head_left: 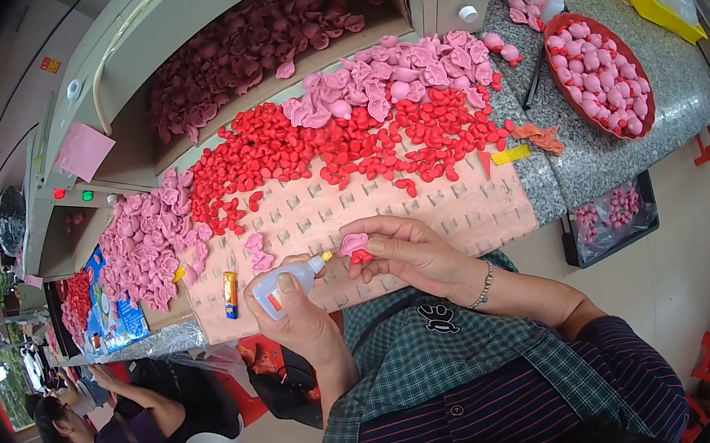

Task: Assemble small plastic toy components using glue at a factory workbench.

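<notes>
My left hand [299,320] is wrapped round a small squeeze glue bottle [285,288], clear-whitish with a yellow tip. The tip points at a pink, petal-like piece [354,243], very near it; whether they touch I cannot tell. My right hand [412,252], a bracelet at its wrist, pinches that pink piece together with a small red piece [361,257]. Below them lies a patterned peach mat [334,210]. Two loose pink pieces [257,253] and a blue-and-yellow tube [230,295] rest on it, left of my hands.
Small red pieces [329,142] cover the mat's far side. Pink pieces are heaped behind [410,72] and at left [142,238], by a grey machine [141,41]. A red basket [646,125] of pink-and-red pieces stands far right. Another person [141,417] sits at lower left.
</notes>
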`<state>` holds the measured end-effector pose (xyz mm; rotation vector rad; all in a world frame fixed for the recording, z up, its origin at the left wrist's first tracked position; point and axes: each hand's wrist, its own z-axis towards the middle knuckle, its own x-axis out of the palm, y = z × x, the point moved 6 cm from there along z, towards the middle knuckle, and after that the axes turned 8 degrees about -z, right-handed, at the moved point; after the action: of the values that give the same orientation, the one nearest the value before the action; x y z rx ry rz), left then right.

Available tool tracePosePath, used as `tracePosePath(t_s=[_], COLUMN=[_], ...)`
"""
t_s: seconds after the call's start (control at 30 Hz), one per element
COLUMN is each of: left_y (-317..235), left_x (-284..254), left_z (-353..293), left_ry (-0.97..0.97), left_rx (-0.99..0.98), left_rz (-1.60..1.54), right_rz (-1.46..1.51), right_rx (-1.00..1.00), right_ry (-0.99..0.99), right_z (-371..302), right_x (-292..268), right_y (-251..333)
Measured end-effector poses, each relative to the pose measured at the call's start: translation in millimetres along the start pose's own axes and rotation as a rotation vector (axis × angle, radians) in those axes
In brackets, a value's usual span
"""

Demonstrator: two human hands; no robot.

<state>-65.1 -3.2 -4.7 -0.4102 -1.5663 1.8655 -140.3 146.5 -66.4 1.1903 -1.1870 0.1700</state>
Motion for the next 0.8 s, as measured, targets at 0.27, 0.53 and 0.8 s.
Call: tracePosePath(t_s=[0.27,0.53,0.8], left_y=[-1.6,0.2,-4.7], left_x=[3.2,2.0,3.9], left_z=[-0.8,-1.0,-4.1], left_ry=[0.013,0.027,-0.002], left_rx=[-0.005,-0.012,0.027], left_rz=[-0.035,-0.051,0.019], right_rz=[-0.009,-0.021,0.001], right_rx=[-0.007,-0.006,0.007], right_ry=[0.0,0.018,-0.017], right_z=[0.1,0.0,-0.7], right_x=[0.6,-1.0,-1.8], right_y=[-0.2,-1.7,0.6])
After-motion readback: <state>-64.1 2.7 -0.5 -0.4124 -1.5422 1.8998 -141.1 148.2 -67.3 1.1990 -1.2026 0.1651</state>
